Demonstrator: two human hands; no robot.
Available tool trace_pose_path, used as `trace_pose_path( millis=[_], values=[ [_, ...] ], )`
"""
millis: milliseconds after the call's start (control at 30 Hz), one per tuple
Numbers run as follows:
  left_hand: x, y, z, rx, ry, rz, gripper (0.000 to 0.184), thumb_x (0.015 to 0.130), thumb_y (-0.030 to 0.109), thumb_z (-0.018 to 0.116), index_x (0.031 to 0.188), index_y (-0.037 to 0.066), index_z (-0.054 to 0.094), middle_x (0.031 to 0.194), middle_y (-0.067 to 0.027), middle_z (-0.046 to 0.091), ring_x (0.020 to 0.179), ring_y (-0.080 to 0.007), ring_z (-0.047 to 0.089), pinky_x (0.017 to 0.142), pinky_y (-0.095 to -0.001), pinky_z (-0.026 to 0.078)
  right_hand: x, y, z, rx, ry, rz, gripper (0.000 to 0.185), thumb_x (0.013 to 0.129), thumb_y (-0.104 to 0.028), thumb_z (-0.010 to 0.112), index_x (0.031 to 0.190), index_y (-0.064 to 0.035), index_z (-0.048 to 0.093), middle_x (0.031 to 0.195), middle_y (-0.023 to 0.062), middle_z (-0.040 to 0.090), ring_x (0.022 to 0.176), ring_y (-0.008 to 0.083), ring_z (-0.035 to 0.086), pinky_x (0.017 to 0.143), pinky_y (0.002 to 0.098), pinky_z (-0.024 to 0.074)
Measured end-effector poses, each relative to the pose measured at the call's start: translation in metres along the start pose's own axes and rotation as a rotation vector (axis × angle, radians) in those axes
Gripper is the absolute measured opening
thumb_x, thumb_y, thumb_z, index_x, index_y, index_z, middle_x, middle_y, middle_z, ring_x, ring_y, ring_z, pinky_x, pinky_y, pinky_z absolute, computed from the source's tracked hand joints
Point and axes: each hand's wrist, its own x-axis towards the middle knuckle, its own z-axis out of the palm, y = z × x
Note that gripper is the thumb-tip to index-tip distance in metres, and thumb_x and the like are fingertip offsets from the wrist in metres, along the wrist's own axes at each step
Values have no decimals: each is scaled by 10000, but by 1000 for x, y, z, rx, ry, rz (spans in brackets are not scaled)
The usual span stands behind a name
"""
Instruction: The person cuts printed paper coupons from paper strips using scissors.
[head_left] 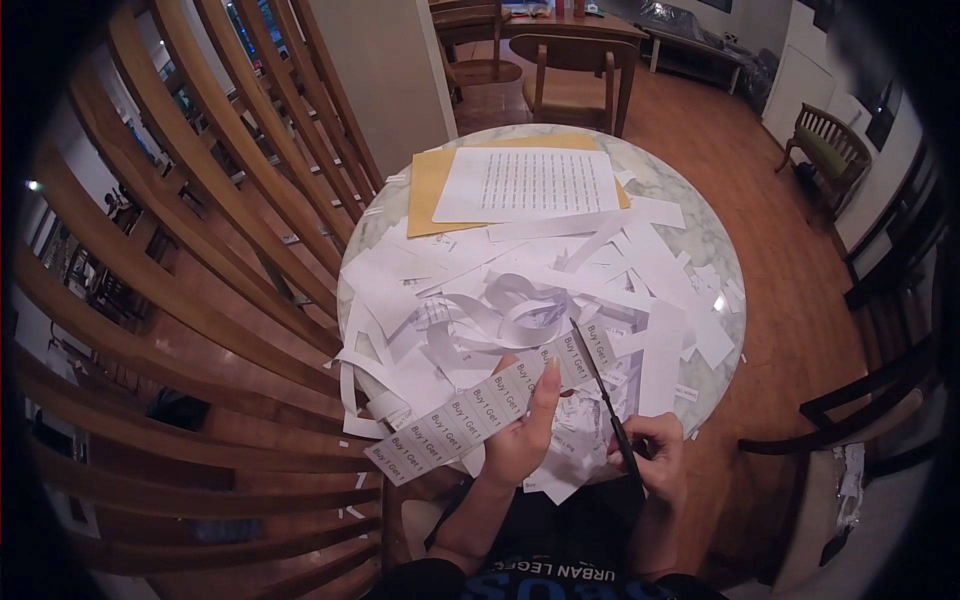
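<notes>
My left hand (522, 432) pinches a paper strip (455, 425) printed with repeated "Buy 1 Get 1" labels, its thumb lying on top. The strip slants from lower left to upper right. My right hand (655, 456) grips black-handled scissors (613, 408). Their dark blades point up and cross the strip near its right end; whether they are parted is hard to make out. Beneath both hands lies a heap of white paper cuttings (660, 330), and curled paper strips (500, 318) rise just beyond the labels.
A round marble table (705, 225) carries all the paper. At its far side, a printed sheet (530, 185) lies on a yellow envelope (422, 200). Wooden slats (210, 190) stand close on the left. Behind the table is a wooden chair (570, 80); another dark chair (840, 430) stands at right.
</notes>
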Motion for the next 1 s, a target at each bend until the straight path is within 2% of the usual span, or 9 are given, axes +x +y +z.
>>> trace_pose_path(
  millis=[67,367,467,533,633,800,1000],
  values=[
    [-1,-3,1,-102,15,-79,86,871,48,512,899,-30,490,783,-33,552,722,-51,498,627,-187,414,0,0,-1,1,2,1,161,638,-82,705,592,-7,569,432,-39,418,395,7,308,379,200,190],
    [-1,-4,1,-77,12,-49,68,874,43,504,894,-20,490,756,-14,530,696,-41,474,598,-176,390,0,1,-2,-3,13,12,140,635,-64,700,605,-1,578,438,-40,408,399,10,311,388,205,190],
    [0,6,3,-63,79,-33,65,878,52,503,887,-12,492,743,-5,520,687,-36,460,594,-170,377,0,2,-2,24,5,-26,163,632,-106,699,633,-5,571,459,-42,421,411,12,325,395,203,196],
    [0,2,1,-72,92,-37,66,881,57,499,877,-9,490,738,1,515,681,-32,452,587,-169,370,1,5,-5,172,-128,-38,215,631,-168,696,656,-11,551,480,-43,430,424,14,339,402,203,204],
    [0,2,1,-79,108,-49,78,887,69,494,854,-2,484,721,15,496,661,-25,428,562,-174,351,1,-1,-6,78,-198,33,258,631,-211,690,664,-11,530,486,-42,423,433,17,341,407,202,209],
    [1,7,8,-62,93,-89,105,891,84,490,822,6,475,681,34,456,619,-23,389,519,-188,321,1,-6,1,97,-198,33,257,641,-205,687,659,-5,528,487,-37,421,440,18,336,411,199,210],
    [-2,0,8,-10,30,-31,107,888,89,495,831,-2,490,654,13,462,601,-34,400,516,-192,333,2,-7,3,97,-183,35,258,642,-202,691,665,-1,530,504,-33,434,456,21,342,418,197,218]
  ],
)
